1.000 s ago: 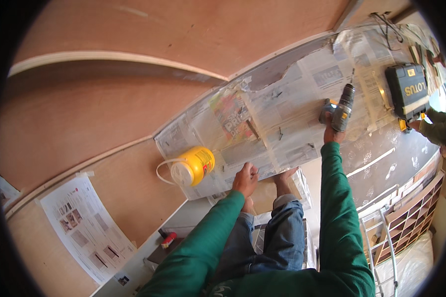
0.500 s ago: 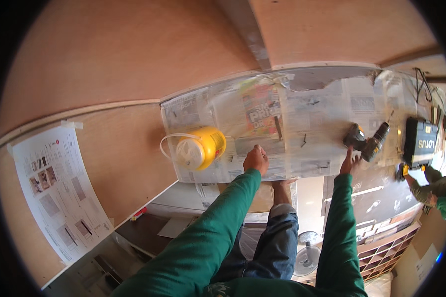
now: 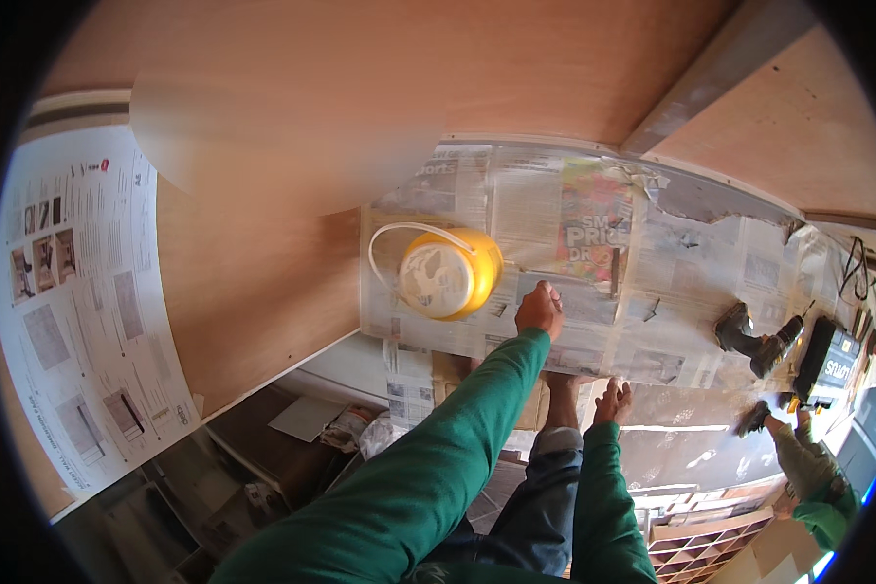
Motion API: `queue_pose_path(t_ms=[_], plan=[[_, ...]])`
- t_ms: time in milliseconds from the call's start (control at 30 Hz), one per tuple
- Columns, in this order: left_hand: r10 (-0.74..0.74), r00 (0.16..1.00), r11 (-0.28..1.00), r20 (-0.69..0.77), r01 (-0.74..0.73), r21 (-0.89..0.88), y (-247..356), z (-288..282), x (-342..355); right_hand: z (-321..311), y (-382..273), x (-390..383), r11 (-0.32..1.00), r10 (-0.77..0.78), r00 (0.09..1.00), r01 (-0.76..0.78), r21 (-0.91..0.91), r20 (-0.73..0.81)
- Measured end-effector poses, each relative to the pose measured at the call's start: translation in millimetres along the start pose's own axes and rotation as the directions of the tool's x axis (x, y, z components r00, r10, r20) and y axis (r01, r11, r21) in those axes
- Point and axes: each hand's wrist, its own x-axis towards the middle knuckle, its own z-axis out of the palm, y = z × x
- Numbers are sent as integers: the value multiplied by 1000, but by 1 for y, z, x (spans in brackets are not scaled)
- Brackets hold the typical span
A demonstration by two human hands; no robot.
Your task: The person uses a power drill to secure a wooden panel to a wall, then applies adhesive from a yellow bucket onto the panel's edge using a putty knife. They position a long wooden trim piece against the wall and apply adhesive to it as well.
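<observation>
My left hand (image 3: 540, 310) is closed in a fist above the newspaper-covered surface (image 3: 521, 341). Whatever it may hold is hidden. Just left of it stands a yellow bucket (image 3: 489, 268) with a whitish lid and a white handle. My right hand (image 3: 611, 401) hovers past the surface's near edge, its fingers up and slightly apart, with nothing in them. Farther right, a black cordless drill (image 3: 767, 352) with a bit fitted lies on the newspaper, apart from both hands. Small dark pieces (image 3: 651, 310) are scattered in the middle.
A black tool case (image 3: 823, 362) sits beyond the drill. Another person in green (image 3: 816, 467) works at the far right. Wooden panels rise along the back and left; a printed sheet (image 3: 88, 311) is taped on the left one. Below is a wooden rack (image 3: 711, 550).
My right hand has come away from the drill, toward my body and left. The drill stays on the surface. My left hand remains closed. The view has shifted left.
</observation>
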Motion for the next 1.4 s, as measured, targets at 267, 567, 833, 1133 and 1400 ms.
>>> queue_pose_path(t_ms=[267, 567, 833, 1133, 1400], plan=[[345, 932, 936, -115, -351, -34, -54, -10, -22, 3, 4, -34, 936, -172, 970, 215, -278, 171], [551, 834, 831, 1, -548, -96, -108, -156, -172, -17, -75, -194, 825, -337, 876, 451, -340, 345], [626, 754, -290, -197, -9, -957, 109, -280, -356, -23, -276, -462, 116, -867, 29, 983, 143, 498], [909, 134, 395, 395, 32, -918, 149, -382, -386, -144, -224, -281, 415, -491, 839, 462, -784, 235], [778, 625, 270, -71, -434, -859, 159, -406, -415, -197, -191, -234, 638, -402, 907, 377, -671, 127]])
